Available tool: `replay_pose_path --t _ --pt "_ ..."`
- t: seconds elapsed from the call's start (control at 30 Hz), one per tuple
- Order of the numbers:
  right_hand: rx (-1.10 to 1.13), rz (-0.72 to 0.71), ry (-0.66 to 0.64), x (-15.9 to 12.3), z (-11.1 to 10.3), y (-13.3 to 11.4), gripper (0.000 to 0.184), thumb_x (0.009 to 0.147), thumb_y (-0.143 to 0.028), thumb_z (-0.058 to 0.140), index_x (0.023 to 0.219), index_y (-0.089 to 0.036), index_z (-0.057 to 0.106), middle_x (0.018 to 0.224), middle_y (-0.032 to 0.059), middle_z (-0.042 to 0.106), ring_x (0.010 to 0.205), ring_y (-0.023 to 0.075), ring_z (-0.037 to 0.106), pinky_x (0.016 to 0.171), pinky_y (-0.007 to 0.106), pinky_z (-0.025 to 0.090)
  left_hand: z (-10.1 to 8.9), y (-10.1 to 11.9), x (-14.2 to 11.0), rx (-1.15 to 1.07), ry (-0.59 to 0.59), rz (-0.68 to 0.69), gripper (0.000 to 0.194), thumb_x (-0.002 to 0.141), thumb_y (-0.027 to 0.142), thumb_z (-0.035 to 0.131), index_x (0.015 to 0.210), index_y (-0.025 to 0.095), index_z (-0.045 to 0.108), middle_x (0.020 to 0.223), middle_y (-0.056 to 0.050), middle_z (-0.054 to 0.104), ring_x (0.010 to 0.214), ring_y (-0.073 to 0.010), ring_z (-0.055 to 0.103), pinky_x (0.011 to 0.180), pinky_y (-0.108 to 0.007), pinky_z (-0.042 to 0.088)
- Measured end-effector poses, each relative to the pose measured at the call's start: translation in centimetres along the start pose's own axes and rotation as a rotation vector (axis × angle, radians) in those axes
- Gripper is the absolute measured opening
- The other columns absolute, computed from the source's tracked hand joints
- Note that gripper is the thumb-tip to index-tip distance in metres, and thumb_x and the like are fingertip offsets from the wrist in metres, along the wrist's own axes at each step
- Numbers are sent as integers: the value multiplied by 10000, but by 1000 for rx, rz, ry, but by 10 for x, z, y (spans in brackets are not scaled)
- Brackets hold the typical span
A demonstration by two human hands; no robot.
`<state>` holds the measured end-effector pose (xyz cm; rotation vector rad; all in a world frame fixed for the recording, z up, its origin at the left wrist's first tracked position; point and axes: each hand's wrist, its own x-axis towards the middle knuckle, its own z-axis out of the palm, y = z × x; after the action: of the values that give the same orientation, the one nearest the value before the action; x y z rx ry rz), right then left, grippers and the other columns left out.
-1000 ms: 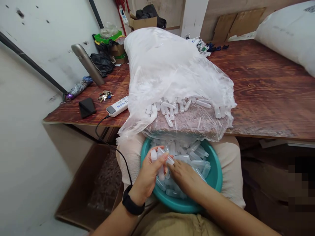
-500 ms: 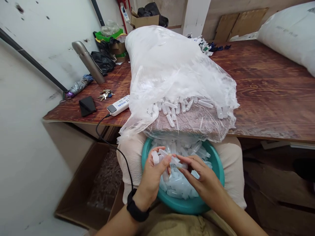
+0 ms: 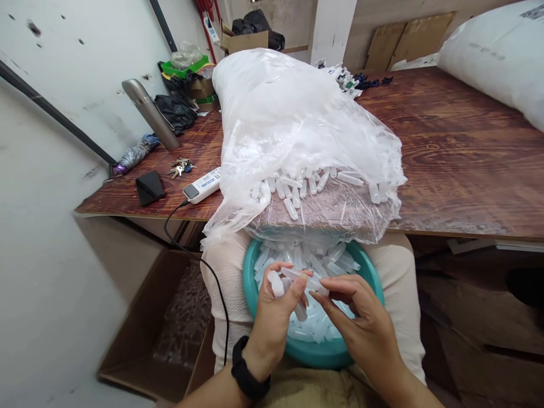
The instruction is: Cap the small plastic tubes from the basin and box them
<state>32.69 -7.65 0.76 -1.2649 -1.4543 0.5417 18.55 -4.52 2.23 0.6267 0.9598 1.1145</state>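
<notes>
A teal basin (image 3: 250, 277) rests on my lap, filled with small clear plastic tubes (image 3: 335, 262). Above it my left hand (image 3: 276, 317), with a black wristband, grips a bundle of these tubes (image 3: 276, 282) between thumb and fingers. My right hand (image 3: 361, 326) is beside it, its fingertips pinching one tube (image 3: 317, 285) that touches the bundle. A big clear plastic bag (image 3: 293, 124) full of the same tubes lies on the wooden table (image 3: 463, 153), its open mouth spilling over the edge just above the basin.
On the table's left are a white power strip (image 3: 203, 185) with a black cable, a black phone (image 3: 149, 187), keys (image 3: 180, 166), a metal flask (image 3: 150, 113) and an umbrella (image 3: 132, 153). A cardboard box (image 3: 140, 334) holding tubes stands on the floor at left. A white sack (image 3: 497, 54) lies at far right.
My right hand has come up out of the basin with a tube and met the left hand's bundle. Both hands have risen slightly above the basin.
</notes>
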Motion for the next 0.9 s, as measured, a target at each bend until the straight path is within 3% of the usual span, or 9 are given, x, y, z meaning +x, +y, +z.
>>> replay_pose_path --t 0.27,0.4,0.47,0.6,0.7,0.8,0.9 --pt "3 50 7 -4 0 1 154 932 -273 693 1084 -276 667 897 17 671 773 172 664 667 284 586 0 -1 -5 9 -20 -21 428 812 349 806 1061 215 484 962 -39 750 634 -85 593 634 -228 495" --pt "134 286 -95 -3 -2 -2 266 1021 -438 521 1175 -241 611 679 -32 634 525 133 616 492 235 527 -2 -5 -5 100 -56 15 394 835 360 782 1060 222 490 971 -40 751 644 -98 608 596 -228 497" --pt "205 363 -154 -3 -3 -4 309 1045 -474 439 1137 -223 593 647 -31 624 503 132 601 459 224 501 -2 -6 -6 106 -50 12 410 820 373 793 1056 222 493 947 -34 749 640 -105 612 587 -230 501" --pt "100 281 -152 -5 -6 -6 281 1006 -489 516 1086 -232 597 813 21 665 683 160 650 613 261 546 1 -6 -7 98 -29 -6 437 801 390 807 1066 222 503 785 16 707 607 -107 602 585 -224 492" --pt "85 333 -159 -7 -7 -6 346 1018 -535 452 1136 -232 571 710 -12 614 602 155 604 581 265 506 3 -6 -8 140 -69 -28 416 814 401 793 1057 224 506 654 54 643 570 -108 585 574 -220 482" --pt "271 536 -245 -6 -8 -8 452 1045 -583 293 1224 -221 496 538 -90 459 454 143 477 467 242 420 4 -7 -9 159 -73 -14 433 787 405 815 1033 228 506 809 8 712 611 -116 611 575 -228 495" --pt "261 493 -296 -6 -11 -9 473 1041 -571 349 1386 -251 403 742 -35 585 628 148 568 605 255 488 4 -6 -7 127 -44 -22 462 779 413 819 1058 227 500 937 -30 736 633 -119 627 579 -238 502"
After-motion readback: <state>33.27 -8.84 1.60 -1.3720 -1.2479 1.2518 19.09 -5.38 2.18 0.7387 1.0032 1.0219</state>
